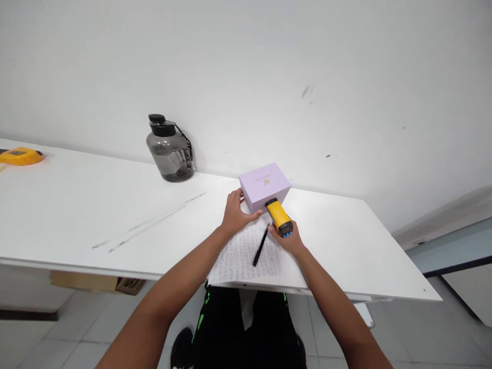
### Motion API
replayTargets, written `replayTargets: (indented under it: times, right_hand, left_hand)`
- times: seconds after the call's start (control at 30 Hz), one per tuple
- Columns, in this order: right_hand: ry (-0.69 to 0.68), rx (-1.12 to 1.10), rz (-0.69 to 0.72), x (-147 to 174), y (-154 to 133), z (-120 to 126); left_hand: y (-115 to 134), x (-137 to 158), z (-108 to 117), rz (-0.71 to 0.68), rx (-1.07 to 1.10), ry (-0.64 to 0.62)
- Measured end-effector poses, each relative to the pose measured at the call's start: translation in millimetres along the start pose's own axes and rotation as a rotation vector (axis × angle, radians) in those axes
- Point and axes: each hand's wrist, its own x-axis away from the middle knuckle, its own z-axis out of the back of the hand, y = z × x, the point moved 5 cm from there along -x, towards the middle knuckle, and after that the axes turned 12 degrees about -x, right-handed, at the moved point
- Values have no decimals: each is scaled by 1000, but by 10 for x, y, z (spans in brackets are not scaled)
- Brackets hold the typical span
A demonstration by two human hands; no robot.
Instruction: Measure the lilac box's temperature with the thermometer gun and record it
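A lilac box (265,183) with a small gold emblem on its lid stands on the white table near the wall. My left hand (235,214) grips its front left corner, with the thumb along the front face and the fingers on the left side. In my right hand (289,240) is a yellow and black infrared thermometer (279,215) with a small display and blue buttons facing me. Its nose points at the box's front face, close to it; whether they touch I cannot tell. A black pen (260,248) lies on a handwritten sheet of paper (238,259) between my forearms.
A grey translucent water bottle (171,154) with a black cap stands at the wall, left of the box. A yellow tape measure (22,156) lies at the table's far left. The white table (96,205) has dark scuff marks. A cardboard box (88,281) sits underneath.
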Motion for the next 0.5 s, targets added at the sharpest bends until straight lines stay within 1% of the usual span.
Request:
replayTargets:
  times: [0.27, 0.43, 0.5]
  right_hand:
    - [2, 37, -2, -9, 31, 15]
    - [30, 55, 10, -30, -8, 4]
    - [86, 59, 43, -35, -42, -3]
  left_hand:
    - [-25, -4, -17, 4, 2, 5]
    - [-81, -10, -84, 75, 19, -27]
    - [-106, -15, -109, 111, 9, -62]
